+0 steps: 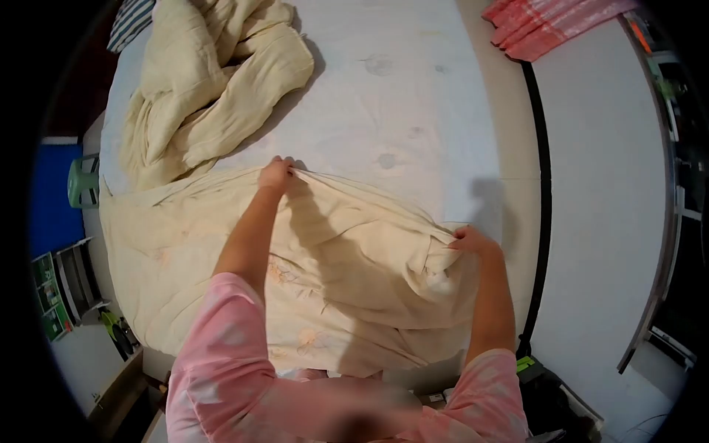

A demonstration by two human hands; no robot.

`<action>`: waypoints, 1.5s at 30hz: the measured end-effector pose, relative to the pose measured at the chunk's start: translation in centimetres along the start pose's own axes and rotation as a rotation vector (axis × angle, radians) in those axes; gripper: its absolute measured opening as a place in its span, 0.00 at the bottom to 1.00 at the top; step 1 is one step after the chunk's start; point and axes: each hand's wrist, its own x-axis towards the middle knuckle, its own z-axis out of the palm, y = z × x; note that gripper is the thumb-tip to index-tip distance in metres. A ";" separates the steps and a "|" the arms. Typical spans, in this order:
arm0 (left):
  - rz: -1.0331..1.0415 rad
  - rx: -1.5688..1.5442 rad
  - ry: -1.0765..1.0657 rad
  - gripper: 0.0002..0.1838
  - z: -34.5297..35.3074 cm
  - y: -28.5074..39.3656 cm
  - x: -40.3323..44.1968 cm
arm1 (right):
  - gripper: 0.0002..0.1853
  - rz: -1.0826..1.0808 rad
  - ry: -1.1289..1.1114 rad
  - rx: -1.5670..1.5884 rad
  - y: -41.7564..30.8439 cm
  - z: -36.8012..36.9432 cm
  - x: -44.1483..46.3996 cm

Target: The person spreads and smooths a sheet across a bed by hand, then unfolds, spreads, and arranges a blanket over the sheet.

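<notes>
A cream cover (317, 295) lies across the near part of a bed, its far edge drawn up in a ridge of folds between the person's two hands. The left hand (277, 176) is closed on that edge near the middle of the bed; the right hand (477, 241) grips the same edge farther right, fingers pinched on the cloth, with a gathered pocket of fabric just below it. Orange floral motifs show on the near part of the cover, and the shadow of an arm falls over its middle. Beyond the ridge the bed carries a pale bluish sheet (413, 103) with a few greyish printed marks. A heap of cream fabric (221, 103) is bunched at the far left; whether it is one piece with the cover I cannot tell. A striped pillow (131, 26) sits at the far left corner. Along the right side runs a beige border (515, 155), then a black strip (545, 170), then a white wall (598, 177), with a pink-red curtain (554, 26) at the top. To the left of the bed stand a green stool (83, 181) and, behind it, a blue panel (53, 207). Dark objects (550, 395) at the lower right are too dim to identify.
</notes>
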 end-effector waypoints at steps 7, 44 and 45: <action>-0.166 -0.161 0.557 0.09 -6.2 2.2 4.0 | 0.06 -0.366 1.335 -0.092 -6.3 -12.4 2.3; -0.193 0.520 -0.422 0.62 7.2 23.2 -1.2 | 0.15 -0.138 1.392 0.415 4.1 -17.6 6.9; -0.194 0.528 -0.428 0.63 7.0 23.2 -1.2 | 0.16 -0.114 1.299 0.419 4.0 -17.7 7.1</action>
